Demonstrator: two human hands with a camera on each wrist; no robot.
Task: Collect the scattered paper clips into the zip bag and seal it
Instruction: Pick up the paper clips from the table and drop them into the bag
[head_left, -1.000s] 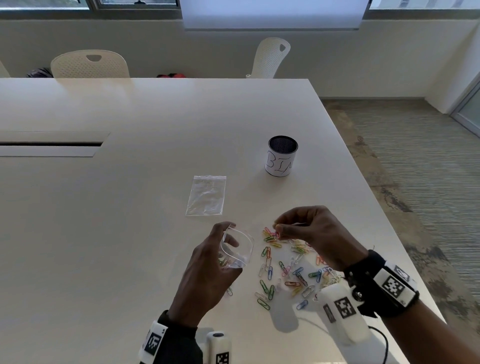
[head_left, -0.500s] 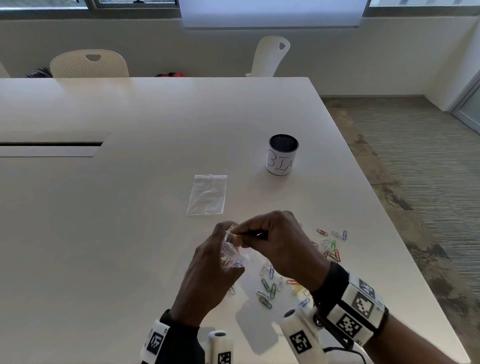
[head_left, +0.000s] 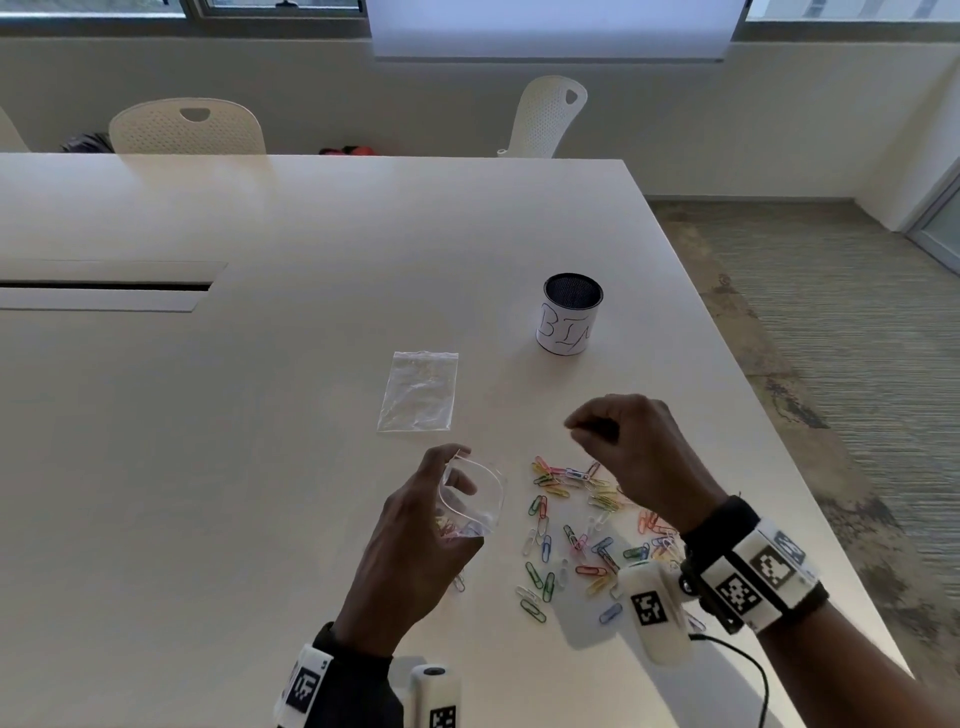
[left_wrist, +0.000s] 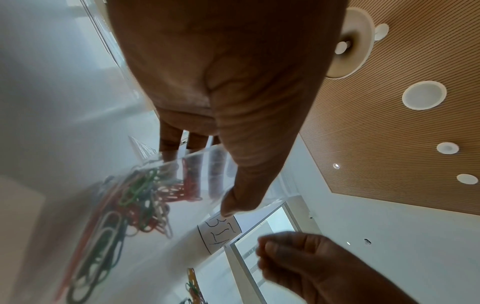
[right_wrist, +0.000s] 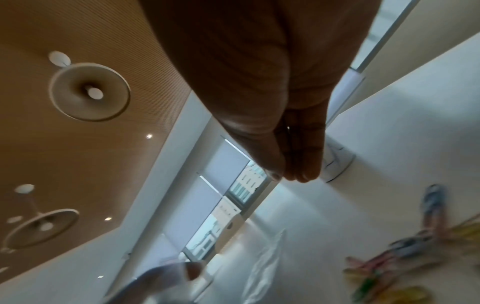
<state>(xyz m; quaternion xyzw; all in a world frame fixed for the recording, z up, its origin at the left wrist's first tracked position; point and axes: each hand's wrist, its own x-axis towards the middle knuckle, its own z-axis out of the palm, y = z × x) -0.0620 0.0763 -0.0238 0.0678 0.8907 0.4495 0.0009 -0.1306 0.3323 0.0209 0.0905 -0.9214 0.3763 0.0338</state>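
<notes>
Head view: the left hand (head_left: 415, 540) grips the open zip bag (head_left: 470, 501) near the desk's (head_left: 260, 467) front edge, clips already inside. The right hand (head_left: 631, 447), fingers curled, apparently empty — half a second ago it was at the bag's mouth — hovers over the scattered paper clips (head_left: 576, 525).

Left wrist view: keep the mouth propped wide.

Right wrist view: fingertips (right_wrist: 298, 172) meet; pinch several clips together.
</notes>
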